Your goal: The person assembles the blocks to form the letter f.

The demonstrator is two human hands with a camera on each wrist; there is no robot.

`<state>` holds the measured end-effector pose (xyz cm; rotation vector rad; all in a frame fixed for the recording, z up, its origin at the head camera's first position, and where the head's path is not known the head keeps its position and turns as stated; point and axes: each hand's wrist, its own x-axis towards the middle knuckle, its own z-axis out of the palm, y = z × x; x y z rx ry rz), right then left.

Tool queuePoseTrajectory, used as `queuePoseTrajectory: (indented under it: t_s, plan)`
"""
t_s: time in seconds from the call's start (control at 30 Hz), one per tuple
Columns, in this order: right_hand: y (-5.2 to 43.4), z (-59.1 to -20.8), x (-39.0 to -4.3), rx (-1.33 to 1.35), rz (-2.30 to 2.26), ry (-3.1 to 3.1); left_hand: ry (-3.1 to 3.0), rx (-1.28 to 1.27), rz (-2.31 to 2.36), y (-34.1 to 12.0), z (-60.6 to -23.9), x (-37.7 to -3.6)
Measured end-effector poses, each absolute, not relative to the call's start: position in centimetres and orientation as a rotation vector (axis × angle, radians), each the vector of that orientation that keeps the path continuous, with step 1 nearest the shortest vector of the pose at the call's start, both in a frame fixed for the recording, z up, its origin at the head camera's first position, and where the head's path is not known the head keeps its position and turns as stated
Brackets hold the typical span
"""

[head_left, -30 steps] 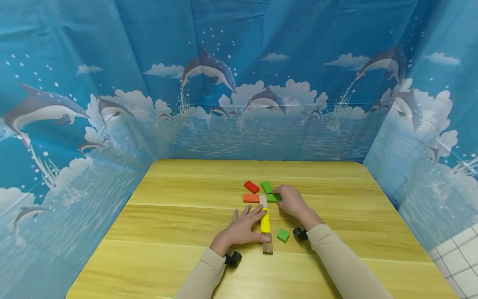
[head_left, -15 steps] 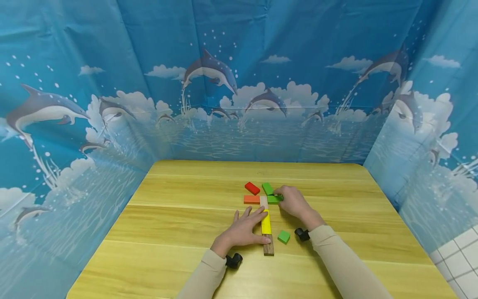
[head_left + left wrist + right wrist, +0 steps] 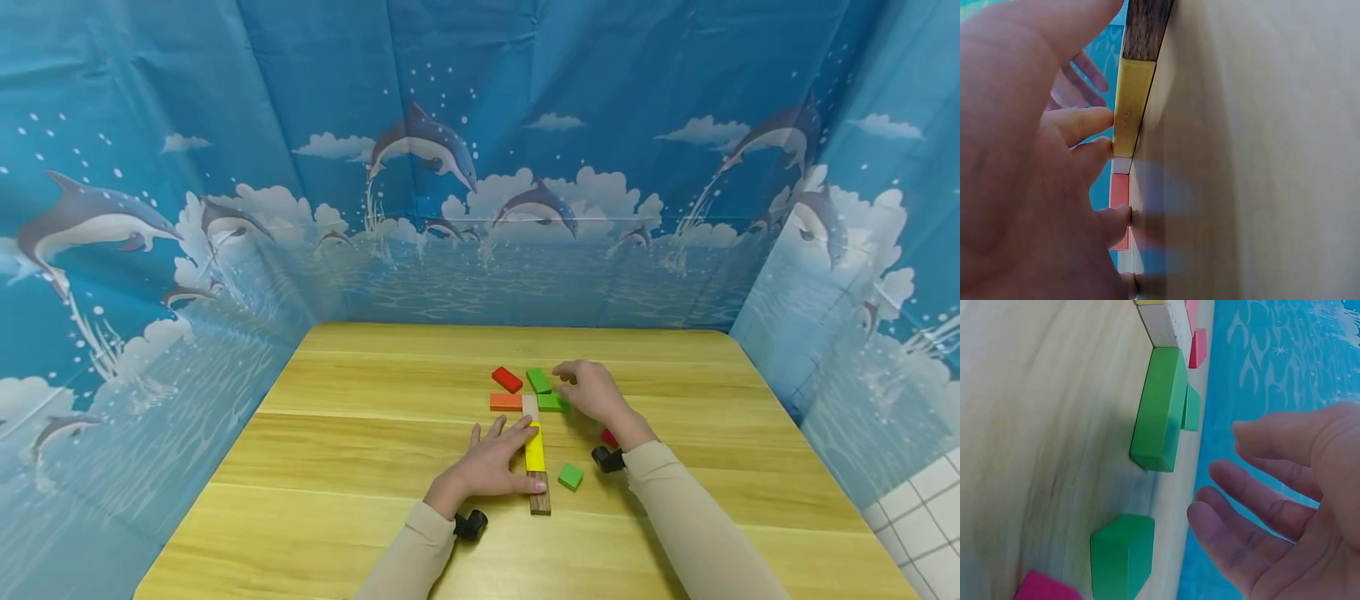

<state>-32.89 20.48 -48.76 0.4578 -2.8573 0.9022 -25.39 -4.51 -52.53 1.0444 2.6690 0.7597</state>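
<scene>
My left hand (image 3: pixel 487 462) lies spread, thumb on the dark brown block (image 3: pixel 539 505) and fingertips at the yellow block (image 3: pixel 534 454). Those two line up with a whitish block (image 3: pixel 529 406). An orange block (image 3: pixel 506 402) adjoins that whitish one on its left, a green block (image 3: pixel 550 404) on its right. Above the right end of this green block hovers my right hand (image 3: pixel 596 393), fingers loosely bent, holding nothing. In the right wrist view, a gap separates its fingertips from the blocks. Another green block (image 3: pixel 1121 557) and a magenta block (image 3: pixel 1046 589) sit lower in that view.
Behind the row lie a red block (image 3: pixel 507 380) and a slanted green block (image 3: pixel 538 381). A small green square block (image 3: pixel 570 477) rests between my forearms. The wooden table (image 3: pixel 337 433) meets a dolphin-print curtain (image 3: pixel 480 275) at its back edge.
My right hand has let go of the green block right of the row and risen slightly, moving back and right. A red block now shows by the right wrist. The left hand stays put.
</scene>
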Motion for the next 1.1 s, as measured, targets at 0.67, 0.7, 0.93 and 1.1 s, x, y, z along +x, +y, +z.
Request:
queuePoseTrajectory:
  t_s: [0.67,0.7,0.93,1.1]
  plan:
    - [19.2,-50.6,-36.5,0.315,1.200,-2.953,2.683,1.052,0.734,-4.7,-52.9,-25.2]
    - [19.2,-50.6,-36.6,0.314,1.211,-2.962,2.684,1.053,0.734,-4.7,-52.9,-25.2]
    - [19.0,-50.8,-37.1,0.281,1.194,-3.020,2.675,1.055,0.743,-4.7,-52.8,-25.2]
    - [18.6,-50.8,-37.2,0.288,1.182,-3.026,2.679,1.049,0.736,-4.8,-52.7,-25.1]
